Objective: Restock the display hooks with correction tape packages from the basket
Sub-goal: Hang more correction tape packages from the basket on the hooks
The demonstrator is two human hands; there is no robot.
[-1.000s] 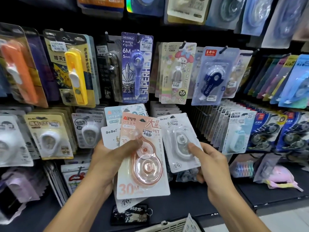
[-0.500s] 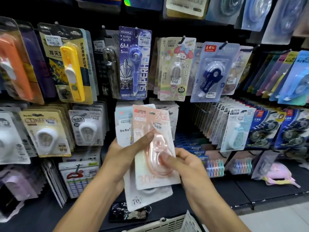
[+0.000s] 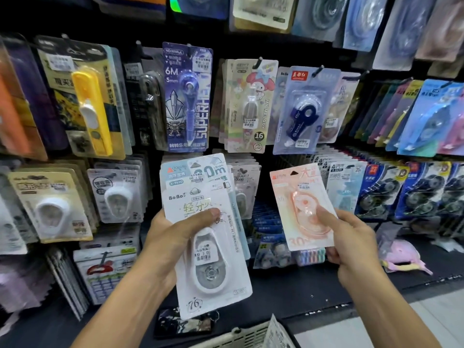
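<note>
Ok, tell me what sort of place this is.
Most likely a stationery shop aisle. Carded packs hang in rows from hooks on a dark display wall, several carry price stickers, and a basket sits below the hands.

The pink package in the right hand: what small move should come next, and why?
Probably lift the pink package toward a free hook. The right hand holds it alone, apart from the stack in the left hand, and its hang hole at the top is clear.

left hand point(image 3: 167, 238) holds two stacked packages point(image 3: 213, 262) before the hooks point(image 3: 258, 62); right hand point(image 3: 351, 244) holds one package point(image 3: 301, 209) to their right, apart from them. basket point(image 3: 241, 335) lies below, between the forearms.
</note>
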